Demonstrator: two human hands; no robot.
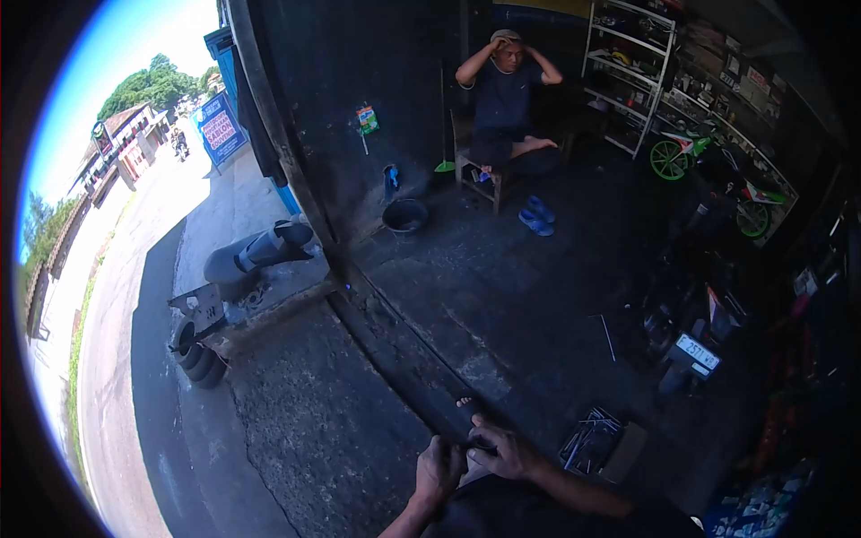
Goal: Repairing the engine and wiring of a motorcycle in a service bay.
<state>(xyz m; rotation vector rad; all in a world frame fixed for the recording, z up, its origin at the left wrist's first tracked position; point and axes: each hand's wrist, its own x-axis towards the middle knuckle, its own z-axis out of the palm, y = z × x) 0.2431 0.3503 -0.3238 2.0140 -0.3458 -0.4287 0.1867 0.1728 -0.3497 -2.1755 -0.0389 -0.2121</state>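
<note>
My left hand (439, 468) and my right hand (504, 454) are close together low in the view, above my lap. The fingers of both are curled closed. Something small and dark seems to lie between them, but shadow and the fingers hide what it is. Just beyond the right hand, bare toes (464, 403) show against the dark floor. Right of my right forearm sits an open box of metal hand tools (592, 441), the thing nearest to that hand.
A person (502, 99) sits on a wooden bench (475, 172), blue sandals (537, 217) nearby. Motorcycle parts with a plate (698, 353) stand at right, shelves (628, 76) behind. A black basin (405, 215), a concrete ledge (278, 305) and stacked tyres (199, 359) are leftward, beside the sunlit road (117, 359).
</note>
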